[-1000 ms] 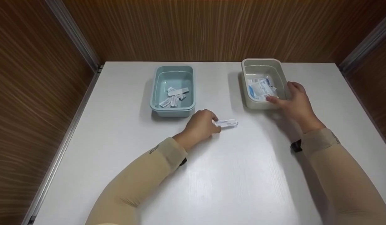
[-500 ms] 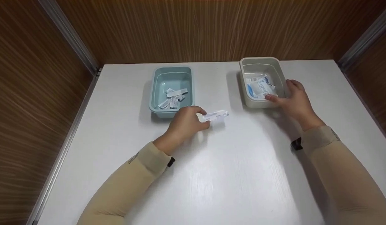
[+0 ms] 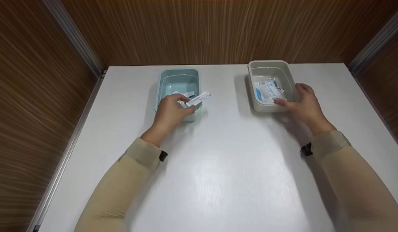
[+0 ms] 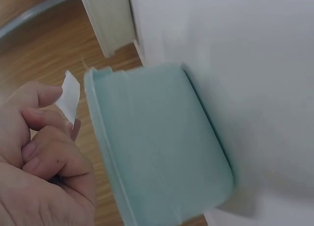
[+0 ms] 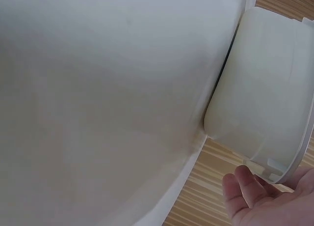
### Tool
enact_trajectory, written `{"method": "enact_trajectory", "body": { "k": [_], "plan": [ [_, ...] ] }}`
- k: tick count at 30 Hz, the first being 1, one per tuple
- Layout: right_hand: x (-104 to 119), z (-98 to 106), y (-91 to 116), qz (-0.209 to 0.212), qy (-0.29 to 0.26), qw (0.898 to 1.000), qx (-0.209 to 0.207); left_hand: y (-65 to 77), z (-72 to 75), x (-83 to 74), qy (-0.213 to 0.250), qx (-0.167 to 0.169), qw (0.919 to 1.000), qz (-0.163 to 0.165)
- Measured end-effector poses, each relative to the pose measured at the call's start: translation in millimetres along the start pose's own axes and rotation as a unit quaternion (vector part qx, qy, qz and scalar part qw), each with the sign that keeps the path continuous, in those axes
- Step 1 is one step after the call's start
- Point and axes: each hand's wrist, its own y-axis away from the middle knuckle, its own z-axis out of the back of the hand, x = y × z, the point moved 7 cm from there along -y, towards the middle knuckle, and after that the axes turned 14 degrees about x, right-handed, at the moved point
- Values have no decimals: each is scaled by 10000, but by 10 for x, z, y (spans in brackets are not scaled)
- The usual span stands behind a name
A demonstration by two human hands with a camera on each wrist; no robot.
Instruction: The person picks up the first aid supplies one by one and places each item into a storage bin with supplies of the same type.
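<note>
Between thumb and fingers, my left hand (image 3: 171, 109) pinches a narrow white printed packet (image 3: 199, 99), shaped like a wrapped adhesive bandage. It is over the near right part of a blue-green plastic bin (image 3: 160, 82). In the left wrist view the packet (image 4: 70, 96) shows as a white strip beside the bin's rim. More narrow packets (image 3: 188, 94) lie inside, partly hidden by the hand. My right hand (image 3: 305, 106) holds the near right corner of a beige bin (image 3: 291, 75), thumb over the rim and fingers outside. A white and blue packet marked "Surgical" (image 3: 268, 91) lies inside with other packets.
Both bins stand toward the back of a white table (image 3: 218, 167), with a gap between them. A wood-grain panel (image 3: 199, 32) rises behind the table, and more panels with metal edge strips flank it.
My left hand has carried the narrow packet from the table between the bins, up and leftward, to over the blue-green bin. The right hand stays on the beige bin.
</note>
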Motion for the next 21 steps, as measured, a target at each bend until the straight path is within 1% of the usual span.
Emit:
{"method": "enact_trajectory", "body": {
  "k": [4, 7, 9, 13, 18, 21],
  "plan": [
    [-7, -5, 3, -49, -50, 10000, 14, -40, 139, 89, -122, -321, 9994, 46],
    [-13, -9, 3, -82, -117, 9999, 23, -53, 229, 129, -496, -558, 9971, 136],
    [-17, -9, 1, -99, -140, 9998, 24, -60, 266, 152, -783, -659, 9945, 218],
    [-22, 0, -3, -128, -127, 9998, 31, -71, 305, 190, -1151, -827, 9894, 311],
    [-28, 13, 1, -100, -64, 9999, 25, -108, 337, 221, -1406, -1030, 9843, 270],
    [-31, 10, 11, -91, -67, 9999, 27, -133, 342, 240, -1523, -1048, 9823, 296]
  ]
}}
